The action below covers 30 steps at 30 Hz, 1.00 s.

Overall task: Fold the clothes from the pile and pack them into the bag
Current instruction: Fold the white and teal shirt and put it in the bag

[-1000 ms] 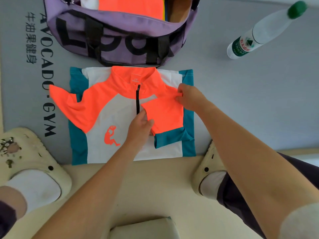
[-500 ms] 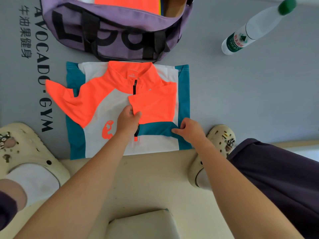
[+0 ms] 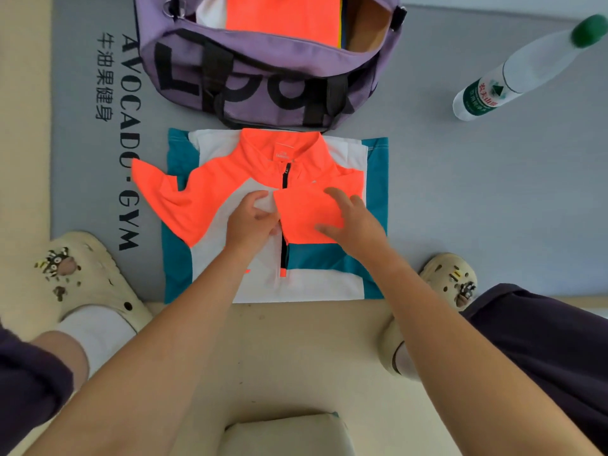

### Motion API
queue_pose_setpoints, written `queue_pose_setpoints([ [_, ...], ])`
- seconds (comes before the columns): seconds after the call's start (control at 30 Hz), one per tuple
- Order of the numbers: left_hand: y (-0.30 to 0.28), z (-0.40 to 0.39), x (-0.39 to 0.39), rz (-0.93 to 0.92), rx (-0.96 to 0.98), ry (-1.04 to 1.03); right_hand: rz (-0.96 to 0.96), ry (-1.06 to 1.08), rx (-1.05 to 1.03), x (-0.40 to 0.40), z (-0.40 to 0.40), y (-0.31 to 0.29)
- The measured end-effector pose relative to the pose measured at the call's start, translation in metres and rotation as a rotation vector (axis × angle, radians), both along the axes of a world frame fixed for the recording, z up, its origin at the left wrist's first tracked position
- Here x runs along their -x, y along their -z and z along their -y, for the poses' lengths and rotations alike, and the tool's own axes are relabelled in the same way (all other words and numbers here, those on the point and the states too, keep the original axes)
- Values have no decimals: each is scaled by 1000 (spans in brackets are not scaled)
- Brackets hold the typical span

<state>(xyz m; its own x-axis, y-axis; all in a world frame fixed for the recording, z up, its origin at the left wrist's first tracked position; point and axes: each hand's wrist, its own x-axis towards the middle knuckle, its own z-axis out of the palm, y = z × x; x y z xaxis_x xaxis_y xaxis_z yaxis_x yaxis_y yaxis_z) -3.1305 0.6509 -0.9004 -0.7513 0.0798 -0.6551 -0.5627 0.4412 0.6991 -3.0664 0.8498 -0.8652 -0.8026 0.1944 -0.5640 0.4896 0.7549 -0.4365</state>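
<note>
A white, orange and teal zip-neck shirt [image 3: 263, 166] lies flat on the grey mat, collar toward the bag. Its right side and orange sleeve are folded inward over the chest; the left orange sleeve [image 3: 158, 189] still sticks out. My right hand [image 3: 353, 222] presses flat on the folded orange sleeve with spread fingers. My left hand [image 3: 251, 222] rests at the shirt's middle, thumb and fingers pinching the inner edge of the folded part. The purple bag [image 3: 263, 70] stands open just beyond the collar, with folded orange and white clothes inside.
A water bottle [image 3: 513, 74] with a green cap lies on the mat at the far right. The grey mat [image 3: 477, 209] has dark lettering along its left side. My feet in cream clogs [image 3: 85, 278] flank the shirt on the beige floor. A pale cushion edge shows at the bottom.
My right hand has moved from the shirt's lower right edge up onto the folded orange sleeve and now presses it flat. My left hand stays at the shirt's middle.
</note>
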Motion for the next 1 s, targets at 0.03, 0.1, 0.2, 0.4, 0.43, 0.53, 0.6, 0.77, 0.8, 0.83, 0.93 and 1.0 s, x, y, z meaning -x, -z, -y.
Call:
queue_pose_setpoints([
  [0.03, -4, 5, 7, -26, 34, -13, 87, -43, 16, 8, 4, 1],
  [0.1, -11, 23, 25, -170, 172, -16, 207, -39, 47, 24, 8, 5],
  [0.2, -19, 67, 59, -465, 448, 63, 84, 0, -4, 47, 25, 9],
  [0.4, -25, 124, 114, -443, 715, 829, -80, -345, -211, 68, 95, 18],
  [0.43, -26, 129, 119, -393, 722, 880, -43, -386, -250, 67, 102, 22],
  [0.53, -26, 146, 133, -198, 806, 981, -21, -420, -328, 63, 108, 29],
  [0.6, -27, 158, 141, -24, 880, 1023, -30, -426, -338, 62, 108, 31],
  [0.77, -27, 197, 138, 28, 768, 908, 8, -457, -336, 62, 105, 29],
  [0.8, -27, 201, 135, -66, 670, 817, 14, -455, -332, 63, 105, 29],
  [0.83, -29, 203, 132, -154, 572, 734, 18, -450, -327, 63, 106, 29],
  [0.93, -37, 195, 124, -252, 465, 589, 38, -447, -323, 64, 108, 29],
  [1.0, -41, 187, 121, -275, 503, 598, 58, -439, -312, 65, 108, 28],
])
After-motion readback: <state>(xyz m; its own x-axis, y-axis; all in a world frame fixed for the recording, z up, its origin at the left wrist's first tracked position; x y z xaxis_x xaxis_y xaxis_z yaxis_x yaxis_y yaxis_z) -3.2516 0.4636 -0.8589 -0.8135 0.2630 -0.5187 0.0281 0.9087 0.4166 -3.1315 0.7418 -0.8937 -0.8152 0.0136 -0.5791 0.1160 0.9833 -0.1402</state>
